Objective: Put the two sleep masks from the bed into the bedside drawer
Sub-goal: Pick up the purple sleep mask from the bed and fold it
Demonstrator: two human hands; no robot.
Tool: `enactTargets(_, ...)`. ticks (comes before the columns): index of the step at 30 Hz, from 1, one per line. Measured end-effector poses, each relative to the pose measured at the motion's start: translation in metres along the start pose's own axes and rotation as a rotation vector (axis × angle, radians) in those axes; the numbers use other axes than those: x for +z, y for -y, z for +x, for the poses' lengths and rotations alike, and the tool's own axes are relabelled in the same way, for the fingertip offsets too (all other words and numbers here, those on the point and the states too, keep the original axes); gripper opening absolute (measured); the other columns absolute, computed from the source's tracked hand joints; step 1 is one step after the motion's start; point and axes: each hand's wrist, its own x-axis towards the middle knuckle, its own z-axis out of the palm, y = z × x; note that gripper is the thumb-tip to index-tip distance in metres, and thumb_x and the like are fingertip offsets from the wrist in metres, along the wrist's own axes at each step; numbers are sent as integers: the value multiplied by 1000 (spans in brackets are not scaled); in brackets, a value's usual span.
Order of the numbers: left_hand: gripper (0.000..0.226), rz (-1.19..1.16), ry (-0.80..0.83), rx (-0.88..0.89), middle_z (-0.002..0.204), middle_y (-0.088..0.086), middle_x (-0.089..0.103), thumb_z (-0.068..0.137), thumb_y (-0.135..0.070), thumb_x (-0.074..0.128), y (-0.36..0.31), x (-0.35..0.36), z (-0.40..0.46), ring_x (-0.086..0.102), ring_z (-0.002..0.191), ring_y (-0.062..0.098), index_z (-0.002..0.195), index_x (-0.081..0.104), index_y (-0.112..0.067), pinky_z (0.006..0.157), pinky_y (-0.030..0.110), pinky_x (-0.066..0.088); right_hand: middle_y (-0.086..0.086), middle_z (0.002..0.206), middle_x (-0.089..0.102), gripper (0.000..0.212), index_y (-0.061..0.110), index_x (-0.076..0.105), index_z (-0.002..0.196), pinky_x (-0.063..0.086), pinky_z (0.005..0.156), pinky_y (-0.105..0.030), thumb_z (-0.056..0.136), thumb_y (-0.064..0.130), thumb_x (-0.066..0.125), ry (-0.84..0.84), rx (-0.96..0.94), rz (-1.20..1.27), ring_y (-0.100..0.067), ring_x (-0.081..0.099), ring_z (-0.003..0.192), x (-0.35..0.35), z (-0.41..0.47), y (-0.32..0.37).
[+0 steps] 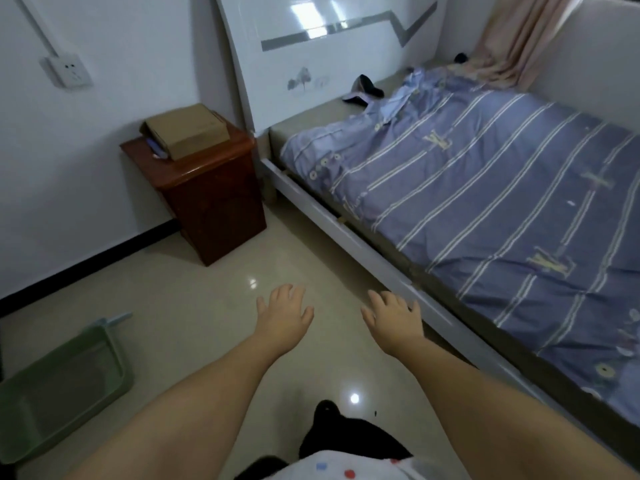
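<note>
Both forearms reach forward over the tiled floor [194, 306]; left hand [282, 315] and right hand [393, 315] are empty, fingers spread apart, palms down. One dark sleep mask [365, 88] lies on the bed [485, 188] near the headboard [329, 46]; a second dark object [461, 57] by the curtain [512, 39] cannot be identified. Bedside cabinet [204, 181], bearing a cardboard box [188, 131], stands left of the bed.

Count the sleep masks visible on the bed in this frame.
2, I think: one dark mask near the headboard, another dark shape by the curtain, too small to confirm. Neither hand holds one.
</note>
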Motion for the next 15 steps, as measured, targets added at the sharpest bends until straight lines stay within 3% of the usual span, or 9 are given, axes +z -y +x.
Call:
enactTargets(8,50,20,-1,-64,144,7,41,94,-41,35,45,-56,184,38,131,24,139,33,-22,113,52,19,-7,145,38,49,25,26,140,15,113,-58,96,46,24,53,-76,8,-28,35,133,-56,192,49)
enactTargets(15,54,44,3,21,148,6,36,93,-42,37,88,-124,388,28,139,24,143,27,-24,116,57,12,-8,145,38,49,24,27,140,19,113,-55,96,44,26,-4,37,67,-30,35,132,-116,372,98)
